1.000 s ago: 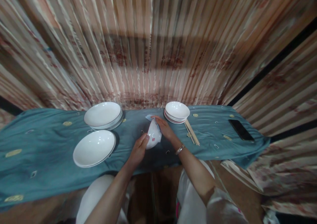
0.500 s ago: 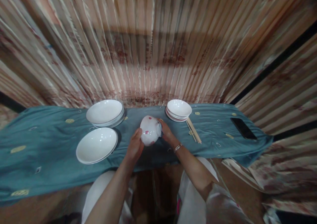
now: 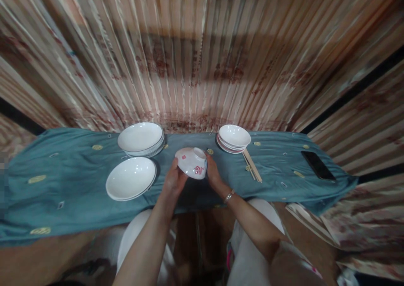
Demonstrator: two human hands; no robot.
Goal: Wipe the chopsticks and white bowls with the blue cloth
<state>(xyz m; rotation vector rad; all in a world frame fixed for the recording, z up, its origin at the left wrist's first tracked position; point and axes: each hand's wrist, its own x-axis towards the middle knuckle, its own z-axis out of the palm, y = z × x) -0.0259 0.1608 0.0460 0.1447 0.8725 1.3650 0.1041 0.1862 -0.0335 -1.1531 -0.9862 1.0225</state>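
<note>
A white bowl point(image 3: 190, 163) with red printed marks is held above the cloth, tipped so that its outside and foot ring face me. My left hand point(image 3: 175, 177) grips its left side, the thumb near the edge. At the right side, my right hand point(image 3: 213, 170) is closed on it, most fingers hidden behind the bowl. A small bluish patch shows between the right fingers and the bowl; I cannot make out what it is.
Larger white bowls stand in a back-left stack point(image 3: 141, 138) and a lower front-left stack point(image 3: 131, 178). Small bowls are stacked point(image 3: 234, 136) at the back right, beside wooden chopsticks point(image 3: 252, 166). A black phone point(image 3: 317, 165) lies far right on the green tablecloth point(image 3: 78, 193). Curtains hang behind.
The bowl has been turned in both hands, so its foot ring and a red printed mark now show. My view has shifted slightly, moving the tabletop things rightward in the picture.
</note>
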